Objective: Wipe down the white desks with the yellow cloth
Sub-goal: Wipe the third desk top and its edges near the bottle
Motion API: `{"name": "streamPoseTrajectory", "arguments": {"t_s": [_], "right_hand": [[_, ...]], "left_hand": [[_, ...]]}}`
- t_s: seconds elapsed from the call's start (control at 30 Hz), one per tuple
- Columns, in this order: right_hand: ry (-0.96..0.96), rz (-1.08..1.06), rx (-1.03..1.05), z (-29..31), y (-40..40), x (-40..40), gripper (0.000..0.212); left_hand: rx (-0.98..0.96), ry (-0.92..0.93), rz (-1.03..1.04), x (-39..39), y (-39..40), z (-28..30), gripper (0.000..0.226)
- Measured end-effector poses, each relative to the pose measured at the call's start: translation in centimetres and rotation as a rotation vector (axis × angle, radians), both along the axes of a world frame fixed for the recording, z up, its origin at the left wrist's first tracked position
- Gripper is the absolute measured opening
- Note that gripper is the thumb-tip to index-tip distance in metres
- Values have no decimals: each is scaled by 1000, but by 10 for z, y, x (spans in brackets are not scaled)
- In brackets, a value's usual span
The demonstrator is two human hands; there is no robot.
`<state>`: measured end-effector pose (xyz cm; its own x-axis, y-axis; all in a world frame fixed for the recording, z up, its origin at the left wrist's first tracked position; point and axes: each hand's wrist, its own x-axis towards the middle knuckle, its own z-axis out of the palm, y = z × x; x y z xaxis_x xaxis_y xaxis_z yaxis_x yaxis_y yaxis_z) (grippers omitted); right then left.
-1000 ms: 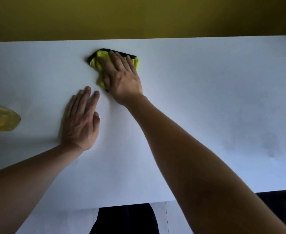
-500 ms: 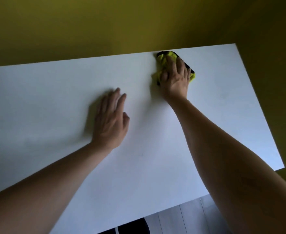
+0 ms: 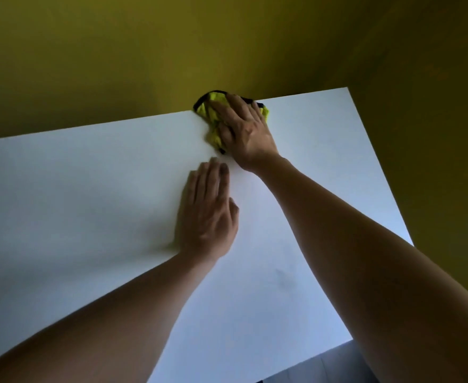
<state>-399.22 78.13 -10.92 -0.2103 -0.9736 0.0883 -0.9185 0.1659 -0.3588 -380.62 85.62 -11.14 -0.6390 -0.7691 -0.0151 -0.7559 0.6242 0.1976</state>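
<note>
Nearest, our left hand (image 3: 206,214) lies flat, fingers straight, on the white desk (image 3: 75,189). Farther, our right hand (image 3: 245,128) presses straight fingers onto the yellow cloth (image 3: 213,117) at the far edge by the wall (image 3: 172,51). Cloth looks soft, light, bunchy; best held flat under the palm.
</note>
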Motion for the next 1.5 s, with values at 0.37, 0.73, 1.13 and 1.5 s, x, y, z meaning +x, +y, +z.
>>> {"name": "streamPoseTrajectory", "arguments": {"t_s": [0.37,0.73,1.13,1.5], "right_hand": [[0,-641,-55,-12,43,-179,71],[-45,132,-64,-3,26,4,55],[-4,-596,-10,-1,88,-143,64],[-66,-42,-130,-5,92,-17,58]], "left_hand": [[-91,44,33,-3,0,-5,63],[-129,74,212,-2,4,-8,68],[-134,70,194,-5,4,-11,67],[-137,93,188,-2,3,-11,64]]}}
